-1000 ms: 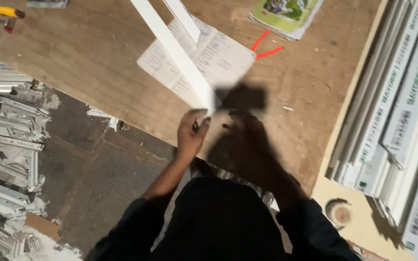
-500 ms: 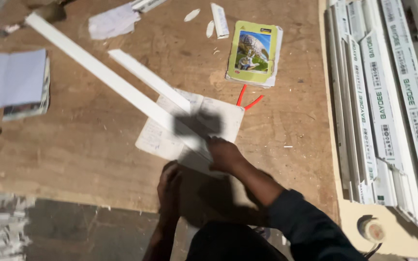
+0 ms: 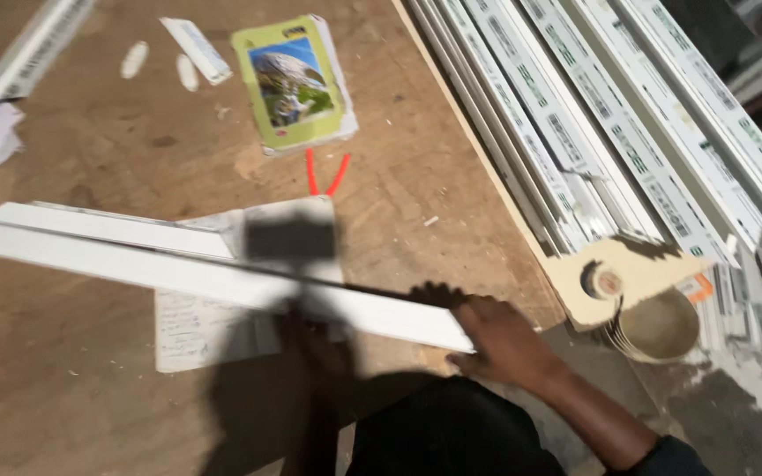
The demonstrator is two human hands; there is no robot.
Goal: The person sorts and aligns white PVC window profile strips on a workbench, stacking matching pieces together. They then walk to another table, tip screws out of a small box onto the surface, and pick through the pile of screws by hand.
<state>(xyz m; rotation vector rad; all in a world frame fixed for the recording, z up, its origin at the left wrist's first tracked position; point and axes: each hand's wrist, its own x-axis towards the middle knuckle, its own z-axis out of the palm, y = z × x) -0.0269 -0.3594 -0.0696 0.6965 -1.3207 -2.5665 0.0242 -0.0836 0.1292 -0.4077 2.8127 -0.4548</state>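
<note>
Head view looks down on the right hand [image 3: 506,342], which reaches in from the lower right, its dark-sleeved forearm running up and to the left, so that the hand sits at the near edge of the wooden counter [image 3: 72,388]. Its grip is closed around the near end of a long white strip [image 3: 222,280], the fingers curled over that end; the strip runs from the hand leftward across the counter and out of the left edge of the picture, lying nearly flat. The left hand [image 3: 306,330] is only a dark shape in shadow just left of the right one, under or against the same strip, and whether its grip is closed or loose cannot be told. Beneath the strip lies one sheet of written paper [image 3: 213,326], and just behind it a second, shorter white strip [image 3: 108,227] lies almost parallel, touching the paper's far side. Farther up the counter two thin red sticks [image 3: 326,173] meet in a V, and just beyond them lies one green booklet [image 3: 293,84] with a picture on its cover. Near the far edge three small white scraps [image 3: 196,48] lie close together, with another white profile piece [image 3: 37,44] at the top left corner. To the right of the counter a stack of many long white profiles [image 3: 610,123] lies side by side, too many to count, and near its close end sits one roll of tape [image 3: 659,324].
</note>
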